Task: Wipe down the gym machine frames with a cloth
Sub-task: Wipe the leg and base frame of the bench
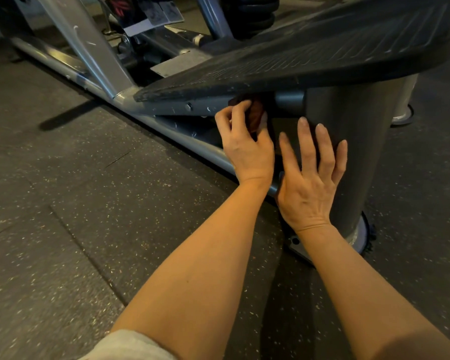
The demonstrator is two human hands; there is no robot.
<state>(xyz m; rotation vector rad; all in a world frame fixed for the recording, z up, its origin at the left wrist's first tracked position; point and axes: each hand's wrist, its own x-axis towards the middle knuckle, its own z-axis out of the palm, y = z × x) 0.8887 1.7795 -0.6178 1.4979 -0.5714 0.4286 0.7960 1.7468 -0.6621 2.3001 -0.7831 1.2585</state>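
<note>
Forearms: both are seen bare at the bottom of the frame, reaching up toward the centre; a pale sleeve edge (130, 344) shows at the lower left.
Right hand (309, 178): laid flat on the wide grey column (353, 152), fingers (305, 141) straight and spread; nothing is held.
Left hand (247, 149): fingers curled round the dark cloth (255, 115), which is bunched and pressed just under the edge of the black footplate (296, 55).
Cloth position: centre of frame, against the frame tube (198, 107) where it meets the column.
Step in hand: the shaded joint under the footplate is judged to be being wiped.
Advice: the column should be used as a brace; the cloth is best worked round the bolt and joint, then drawn along the tube.
Floor (76, 203): speckled rubber.
</note>
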